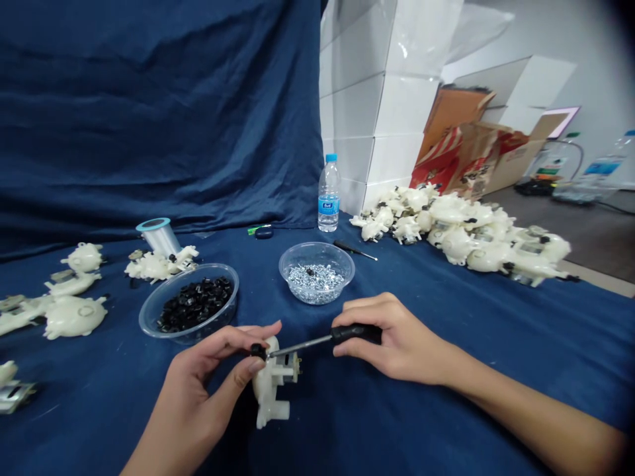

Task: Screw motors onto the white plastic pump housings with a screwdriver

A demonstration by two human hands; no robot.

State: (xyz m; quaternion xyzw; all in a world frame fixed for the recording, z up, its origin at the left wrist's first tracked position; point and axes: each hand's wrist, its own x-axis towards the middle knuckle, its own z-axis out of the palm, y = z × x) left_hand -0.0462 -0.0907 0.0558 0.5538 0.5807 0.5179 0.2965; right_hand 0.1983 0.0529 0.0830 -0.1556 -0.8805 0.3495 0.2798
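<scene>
My left hand grips a cream plastic toy part with a small motor on it, just above the blue cloth; thumb and forefinger pinch a small black piece at its top. My right hand is closed round the black handle of a screwdriver. The metal shaft points left and its tip meets the top of the part beside the black piece.
A clear bowl of black pieces and a clear bowl of silver screws stand just behind my hands. Cream toy bodies lie at left and heaped at right. A water bottle, a second screwdriver and stacked boxes sit further back.
</scene>
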